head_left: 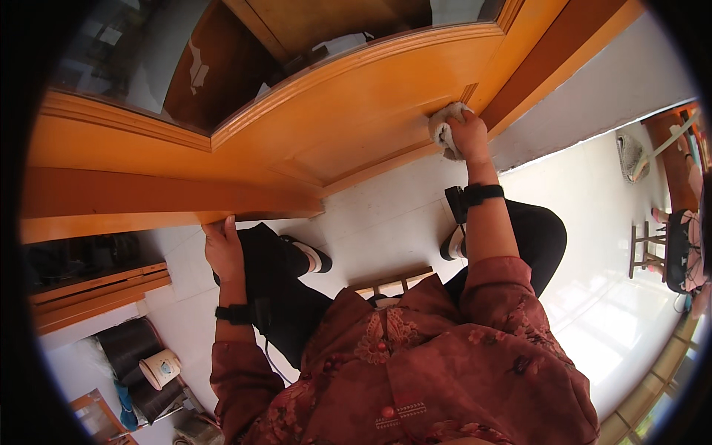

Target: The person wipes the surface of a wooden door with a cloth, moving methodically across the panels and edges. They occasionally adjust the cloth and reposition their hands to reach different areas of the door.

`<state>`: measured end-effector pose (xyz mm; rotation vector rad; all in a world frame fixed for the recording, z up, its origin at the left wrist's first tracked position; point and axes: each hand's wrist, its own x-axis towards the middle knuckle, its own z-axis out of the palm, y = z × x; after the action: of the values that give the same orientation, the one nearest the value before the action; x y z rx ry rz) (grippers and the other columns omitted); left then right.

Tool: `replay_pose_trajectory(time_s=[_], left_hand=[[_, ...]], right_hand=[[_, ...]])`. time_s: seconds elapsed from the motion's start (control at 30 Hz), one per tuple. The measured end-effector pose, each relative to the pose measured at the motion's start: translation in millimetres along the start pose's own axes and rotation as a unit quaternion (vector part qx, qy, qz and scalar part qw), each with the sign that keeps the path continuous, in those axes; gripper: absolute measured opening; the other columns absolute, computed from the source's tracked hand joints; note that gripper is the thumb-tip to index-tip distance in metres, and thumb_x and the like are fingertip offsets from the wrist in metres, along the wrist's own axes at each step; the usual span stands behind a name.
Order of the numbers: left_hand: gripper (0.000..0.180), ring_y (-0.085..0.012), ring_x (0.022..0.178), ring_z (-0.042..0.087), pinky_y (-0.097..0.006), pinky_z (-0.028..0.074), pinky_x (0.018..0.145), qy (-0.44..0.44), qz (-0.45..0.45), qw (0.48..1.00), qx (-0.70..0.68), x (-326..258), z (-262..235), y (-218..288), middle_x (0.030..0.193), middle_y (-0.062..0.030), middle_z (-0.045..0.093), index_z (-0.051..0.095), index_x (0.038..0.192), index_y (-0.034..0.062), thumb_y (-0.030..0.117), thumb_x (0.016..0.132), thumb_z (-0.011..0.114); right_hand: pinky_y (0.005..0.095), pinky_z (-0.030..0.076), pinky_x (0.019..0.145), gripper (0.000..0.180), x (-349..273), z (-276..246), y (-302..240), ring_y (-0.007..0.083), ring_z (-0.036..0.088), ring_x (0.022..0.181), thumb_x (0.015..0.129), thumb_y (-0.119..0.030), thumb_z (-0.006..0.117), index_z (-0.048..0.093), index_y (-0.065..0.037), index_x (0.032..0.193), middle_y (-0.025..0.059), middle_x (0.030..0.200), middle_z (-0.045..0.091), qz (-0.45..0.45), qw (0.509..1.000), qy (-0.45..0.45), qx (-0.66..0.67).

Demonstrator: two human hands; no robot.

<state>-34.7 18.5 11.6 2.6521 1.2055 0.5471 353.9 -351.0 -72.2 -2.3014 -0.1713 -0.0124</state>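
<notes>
A wooden door (356,111) with an orange-brown finish and a glass pane (141,52) stands in front of me. My right hand (472,138) is closed round a bunched, light grey cloth (445,132). It presses the cloth against the lower right corner of the door's raised panel. Further left, my left hand (224,251) grips the door's wooden edge (215,217); some of its fingers are hidden behind the wood. Both wrists wear black straps with small devices.
Below me is a low wooden stool (393,284) on a pale tiled floor (371,230). A white tub (161,368) lies at lower left. A grey mat (630,157), another wooden stool (644,248) and part of another person (693,252) are at the right.
</notes>
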Motion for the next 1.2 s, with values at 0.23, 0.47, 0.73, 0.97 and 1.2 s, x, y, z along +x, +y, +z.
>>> replay_pose_trajectory(time_s=[0.23, 0.47, 0.73, 0.97, 1.2], left_hand=[[0.04, -0.0333, 0.09, 0.07, -0.04, 0.053, 0.076, -0.001, -0.019, 0.999, -0.043, 1, 0, 7, 0.099, -0.0132, 0.072, 0.042, 0.127, 0.0044, 0.028, 0.099, 0.058], [0.038, -0.0315, 0.081, 0.069, -0.039, 0.053, 0.073, -0.004, -0.012, 0.999, -0.033, 1, 0, 7, 0.089, -0.0113, 0.071, 0.044, 0.128, 0.0049, 0.022, 0.098, 0.06], [0.039, -0.0326, 0.088, 0.07, -0.04, 0.054, 0.075, 0.019, 0.007, 0.999, -0.05, 2, 1, 8, 0.096, -0.0114, 0.073, 0.043, 0.126, 0.0045, 0.027, 0.099, 0.059], [0.043, -0.0369, 0.091, 0.068, -0.043, 0.053, 0.074, -0.003, 0.01, 1.0, -0.006, 0, -7, 12, 0.1, -0.0116, 0.073, 0.04, 0.125, 0.0047, 0.034, 0.099, 0.057], [0.048, -0.0366, 0.093, 0.067, -0.044, 0.053, 0.076, 0.02, 0.023, 1.0, 0.002, -3, -7, 15, 0.102, -0.0099, 0.073, 0.037, 0.131, 0.0057, 0.037, 0.1, 0.056]], right_hand=[[0.0486, 0.051, 0.084, 0.036, 8, 77, 87, 0.0455, 0.064, 0.093, 0.08, -0.028, 0.061, 0.069, 0.002, 0.097, 0.029, 0.095, 0.067, 0.04, 0.998, -0.041, 0.001], [0.0486, 0.052, 0.082, 0.032, 7, 162, 175, 0.0455, 0.064, 0.093, 0.083, -0.03, 0.06, 0.066, 0.001, 0.088, 0.0285, 0.096, 0.067, 0.028, 0.996, -0.087, -0.012], [0.0435, 0.054, 0.08, 0.037, -6, 194, 170, 0.0375, 0.068, 0.094, 0.085, -0.024, 0.059, 0.065, 0.006, 0.105, 0.0271, 0.1, 0.069, 0.252, 0.93, -0.089, 0.253], [0.0356, 0.054, 0.071, 0.032, -15, 93, 50, 0.0245, 0.067, 0.083, 0.089, -0.024, 0.061, 0.066, 0.005, 0.101, 0.0176, 0.096, 0.07, 0.217, 0.91, -0.156, 0.317], [0.0315, 0.055, 0.07, 0.031, -11, -10, -36, 0.0191, 0.067, 0.081, 0.094, -0.023, 0.059, 0.067, 0.003, 0.108, 0.0112, 0.094, 0.07, 0.132, 0.923, -0.15, 0.329]])
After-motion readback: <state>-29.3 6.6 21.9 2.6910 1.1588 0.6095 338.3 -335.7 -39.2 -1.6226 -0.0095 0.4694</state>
